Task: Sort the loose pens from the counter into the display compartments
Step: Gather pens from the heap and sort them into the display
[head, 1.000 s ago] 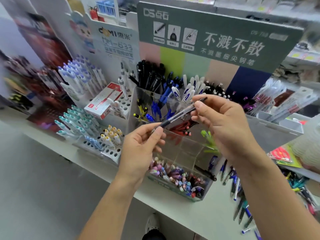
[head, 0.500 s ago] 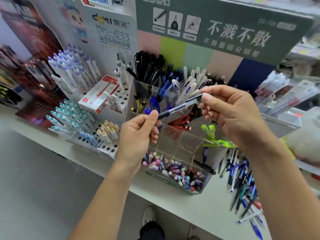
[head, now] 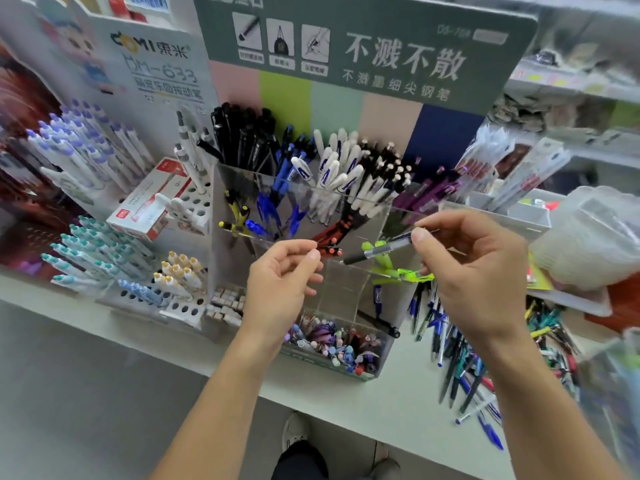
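Note:
My right hand [head: 474, 271] pinches the rear end of a clear pen with a black grip [head: 377, 251] and holds it nearly level over the clear acrylic display [head: 346, 289]. My left hand [head: 280, 285] hovers to the pen's left, fingers loosely curled, thumb near forefinger, holding nothing. The display's compartments hold black, blue, white, red, yellow and green pens. A pile of loose pens [head: 460, 355] lies on the counter [head: 381, 410] to the display's right.
A white perforated stand with purple, teal and yellow pens [head: 114, 258] sits left of the display, with a red-and-white box [head: 149, 206] on it. A green sign [head: 363, 50] rises behind. Packaged pens [head: 512, 171] and a plastic bag [head: 595, 237] are at the right.
My left hand has let go of the pen's tip and drawn away to the left. My right hand now holds the pen alone, lower and further right. The camera has shifted.

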A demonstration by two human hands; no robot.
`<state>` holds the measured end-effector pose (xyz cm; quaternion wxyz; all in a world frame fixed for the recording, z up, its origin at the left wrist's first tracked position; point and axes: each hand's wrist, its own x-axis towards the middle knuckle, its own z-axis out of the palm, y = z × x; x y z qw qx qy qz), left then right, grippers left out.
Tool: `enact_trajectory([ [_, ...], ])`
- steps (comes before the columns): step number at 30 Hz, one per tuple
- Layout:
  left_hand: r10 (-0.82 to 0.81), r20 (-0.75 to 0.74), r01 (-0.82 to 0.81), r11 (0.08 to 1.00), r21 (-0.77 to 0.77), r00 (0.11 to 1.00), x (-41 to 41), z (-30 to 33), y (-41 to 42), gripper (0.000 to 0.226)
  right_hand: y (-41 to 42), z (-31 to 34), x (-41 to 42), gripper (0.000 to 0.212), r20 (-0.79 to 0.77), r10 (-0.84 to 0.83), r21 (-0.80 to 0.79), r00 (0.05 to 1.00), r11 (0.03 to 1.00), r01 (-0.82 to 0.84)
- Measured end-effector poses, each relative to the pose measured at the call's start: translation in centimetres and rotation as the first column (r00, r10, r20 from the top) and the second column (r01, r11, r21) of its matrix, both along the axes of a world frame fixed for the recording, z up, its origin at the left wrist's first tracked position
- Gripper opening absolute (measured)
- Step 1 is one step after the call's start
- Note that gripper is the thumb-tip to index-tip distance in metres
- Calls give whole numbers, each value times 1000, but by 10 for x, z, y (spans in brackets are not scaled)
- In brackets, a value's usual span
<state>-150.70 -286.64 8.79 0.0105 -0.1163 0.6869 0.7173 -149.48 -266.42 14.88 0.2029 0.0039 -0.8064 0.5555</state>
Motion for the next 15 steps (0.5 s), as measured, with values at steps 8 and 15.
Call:
enact_trajectory([
  [8, -287, -59, 269, 940, -208, 956, -9, -3, 16, 43, 16, 6, -9, 4, -75, -118, 134, 990, 983, 127],
  [15, -225, -130, 148, 886, -440, 966, -25, -21, 13, 63, -3, -14, -30, 8, 4, 159, 565, 987, 814, -133],
])
